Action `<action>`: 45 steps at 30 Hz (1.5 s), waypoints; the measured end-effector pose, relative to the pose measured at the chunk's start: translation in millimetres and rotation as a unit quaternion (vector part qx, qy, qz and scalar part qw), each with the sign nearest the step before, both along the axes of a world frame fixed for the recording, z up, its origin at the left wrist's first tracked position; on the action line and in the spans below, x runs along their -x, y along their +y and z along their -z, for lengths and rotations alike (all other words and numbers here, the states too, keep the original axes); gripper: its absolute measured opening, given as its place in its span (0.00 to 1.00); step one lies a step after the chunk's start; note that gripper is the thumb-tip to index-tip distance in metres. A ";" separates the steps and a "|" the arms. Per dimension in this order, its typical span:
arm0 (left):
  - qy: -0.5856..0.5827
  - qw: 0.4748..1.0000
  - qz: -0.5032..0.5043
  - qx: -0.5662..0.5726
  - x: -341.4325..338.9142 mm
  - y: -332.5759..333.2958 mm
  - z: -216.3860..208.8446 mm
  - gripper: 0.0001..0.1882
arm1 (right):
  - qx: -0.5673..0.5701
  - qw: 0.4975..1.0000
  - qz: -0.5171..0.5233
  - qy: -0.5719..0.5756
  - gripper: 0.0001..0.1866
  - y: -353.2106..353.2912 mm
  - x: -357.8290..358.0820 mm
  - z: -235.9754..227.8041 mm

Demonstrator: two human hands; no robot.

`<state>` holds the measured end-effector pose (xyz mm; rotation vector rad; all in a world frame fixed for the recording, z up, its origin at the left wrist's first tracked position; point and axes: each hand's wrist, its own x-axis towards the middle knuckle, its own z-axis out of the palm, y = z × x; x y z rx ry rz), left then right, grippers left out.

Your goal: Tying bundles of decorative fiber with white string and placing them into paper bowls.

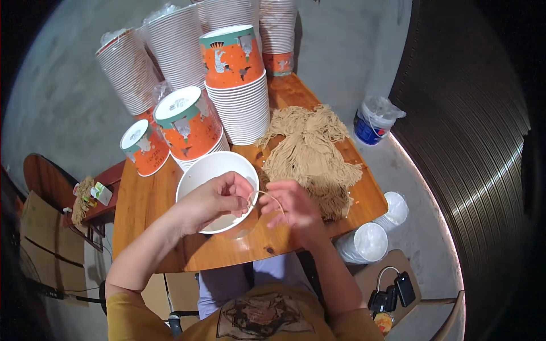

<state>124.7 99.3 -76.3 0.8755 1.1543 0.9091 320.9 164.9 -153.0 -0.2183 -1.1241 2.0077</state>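
Note:
My left hand is closed in a pinch on a thin tan strand, above the rim of a round white bowl at the table's front. From the left fingertips the strand curves across to my right hand, whose fingers are apart and slightly blurred. It passes in front of those fingers without a visible grip on it. Just beyond the right hand lies a big heap of tan, yarn-like strands, darker at its near end. The inside of the bowl is partly hidden by my left hand.
Tall stacks of white paper tubs and orange-green printed tubs crowd the back left of the wooden table. A lidded bucket and plastic-lined containers stand at the right. A chair holds black devices.

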 end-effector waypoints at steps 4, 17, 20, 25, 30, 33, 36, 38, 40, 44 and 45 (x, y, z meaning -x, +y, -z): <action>0.218 0.962 0.009 -0.165 -10.0 -9.5 -5.7 0.18 | -0.244 0.940 0.138 -0.197 0.16 0.3 10.8 -11.9; 0.380 0.864 0.033 -0.329 -9.8 -11.6 -1.1 0.23 | -0.252 0.927 0.138 -0.241 0.05 -2.3 26.6 -5.0; 0.373 0.882 0.033 -0.288 -2.0 -9.9 -1.0 0.20 | -0.235 0.929 0.137 -0.250 0.05 -6.3 25.4 -9.3; 0.397 0.894 0.023 -0.205 -3.0 -8.7 -1.7 0.09 | -0.264 0.926 0.146 -0.227 0.04 -6.2 29.8 1.4; 0.440 0.851 -0.003 -0.287 -10.7 -12.1 3.4 0.07 | -0.318 0.891 0.200 -0.254 0.05 -16.8 25.2 -9.4; 0.467 0.833 -0.033 -0.294 -20.0 -15.7 1.7 0.06 | -0.385 0.843 0.269 -0.263 0.06 -21.1 25.3 -13.2; 0.462 0.854 -0.050 -0.233 -23.0 -16.1 1.9 0.05 | -0.400 0.827 0.298 -0.258 0.05 -21.5 27.4 -10.7; 0.437 0.877 -0.057 -0.192 -20.7 -15.5 7.1 0.04 | -0.415 0.815 0.316 -0.251 0.06 -20.6 28.4 -6.3; 0.324 0.924 -0.073 -0.190 -13.4 -13.2 20.1 0.03 | -0.432 0.801 0.336 -0.242 0.06 -20.1 28.9 -5.1; 0.259 0.943 -0.094 -0.186 -11.7 -13.0 23.9 0.03 | -0.438 0.799 0.339 -0.232 0.06 -23.1 28.6 -3.8; 0.235 0.950 -0.099 -0.183 -12.6 -12.1 25.4 0.04 | -0.425 0.806 0.338 -0.236 0.06 -23.3 28.7 -3.0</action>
